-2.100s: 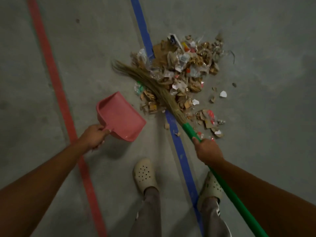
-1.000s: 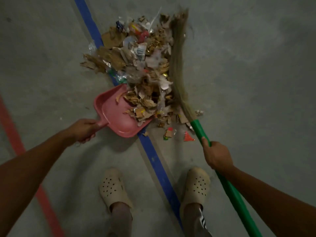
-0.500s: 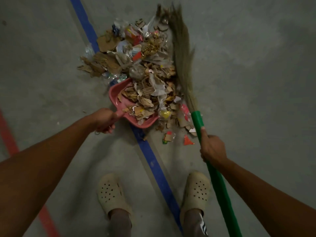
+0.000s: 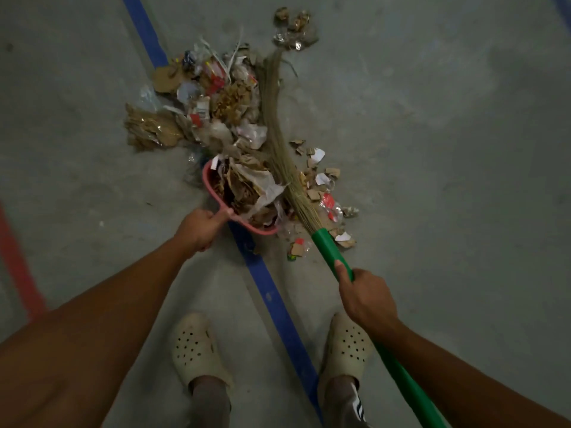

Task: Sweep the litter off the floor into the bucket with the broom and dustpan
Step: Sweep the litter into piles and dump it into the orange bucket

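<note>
Mostly, heaped litter (image 4: 256, 180) hides the pink dustpan (image 4: 207, 180).

Warehouse-like hall: bare concrete floor (image 4: 432, 149), painted blue line (image 4: 275, 304), red line (image 4: 18, 267).

Your single head-worn camera looks steeply down from standing height at the grey concrete floor (image 4: 432, 149) just ahead.

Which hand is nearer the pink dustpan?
Left. The left hand grips the pink dustpan by its handle; the right hand holds the green broom handle, apart from it.
</note>
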